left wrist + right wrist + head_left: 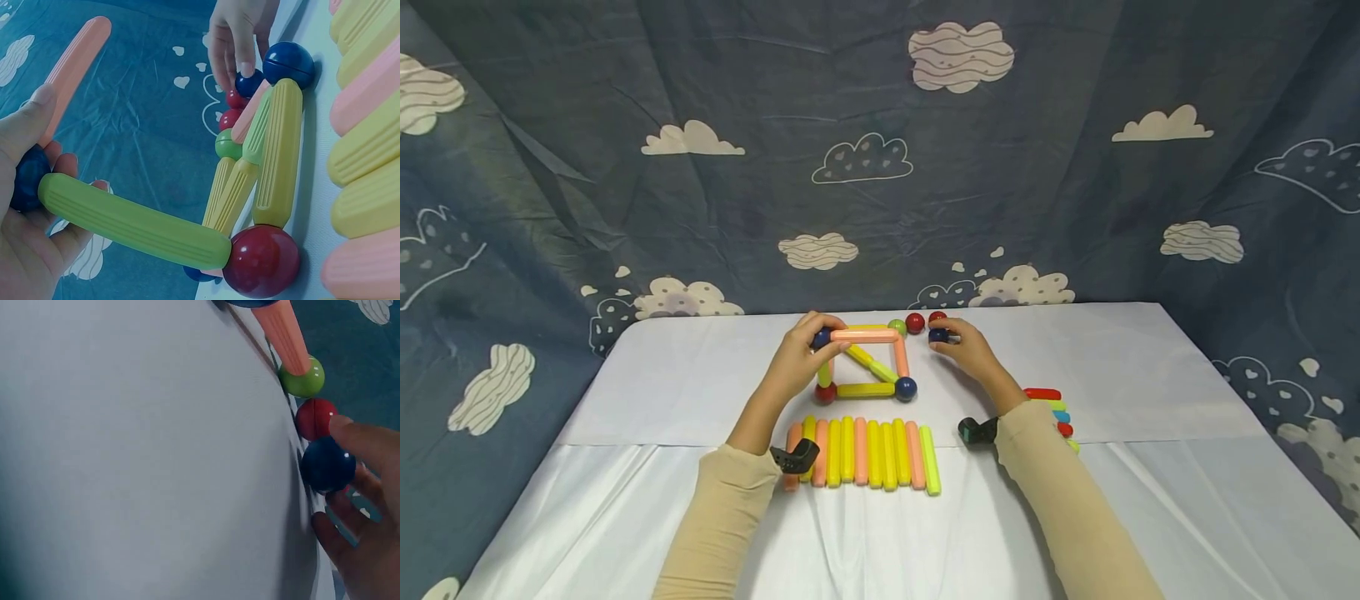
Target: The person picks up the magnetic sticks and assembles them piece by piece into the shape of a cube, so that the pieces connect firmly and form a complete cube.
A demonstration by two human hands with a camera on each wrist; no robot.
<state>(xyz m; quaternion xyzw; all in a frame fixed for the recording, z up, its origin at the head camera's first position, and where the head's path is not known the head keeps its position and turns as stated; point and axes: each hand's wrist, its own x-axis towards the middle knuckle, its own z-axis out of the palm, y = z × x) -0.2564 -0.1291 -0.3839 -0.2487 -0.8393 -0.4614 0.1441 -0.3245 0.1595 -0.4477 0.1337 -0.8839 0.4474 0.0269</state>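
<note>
My left hand (805, 350) holds a dark blue ball (30, 178) at the upper left of a magnetic stick-and-ball frame. From that ball a green rod (134, 220) runs down to a red ball (261, 261), and a pink rod (865, 336) reaches sideways, its far end free in the left wrist view. The frame's base has yellow rods (865, 390), a diagonal yellow-green pair (871, 363), a blue corner ball (906, 388) and a green ball (897, 327). Beyond the frame's right side, my right hand (967, 348) grips another dark blue ball (328, 464) between thumb and fingers.
Two loose red balls (915, 323) sit near the table's back edge, beside the green ball. A row of yellow, pink and green rods (861, 450) lies in front of the frame. More coloured rods (1043, 393) lie beside my right forearm. A cloud-print cloth (865, 208) hangs behind.
</note>
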